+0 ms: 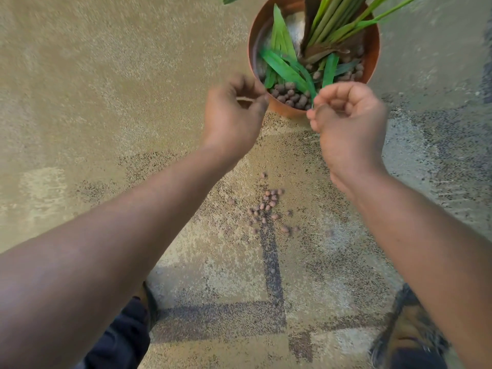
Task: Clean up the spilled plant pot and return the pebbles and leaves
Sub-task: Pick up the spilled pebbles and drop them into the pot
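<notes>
Pot (372, 49) is standing upright on the carpet (80, 102), orange-brown, at the top of the view. Inside it, green stalks and long leaves (282, 67) are lying across a layer of brown pebbles (290, 95), which are banked against the near rim.

Left hand (234, 113) is hovering just beside the pot's near-left rim, fingers curled inward with thumb and forefinger tips close together; whether anything is pinched there cannot be told, as the frame is blurring at the fingertips.

Right hand (348, 118) is hovering at the near-right rim, fingers curled loosely into a half-closed cup, thumb toward the pot. Contents, if any, are hidden by the fingers.

Spilled pebbles (266, 206) are lying in a loose scatter on the carpet, nearer the person than the pot and between the two forearms, well apart from both hands.

Shoe (407, 331) is showing at lower right, dark trouser leg (125, 336) at lower left.
</notes>
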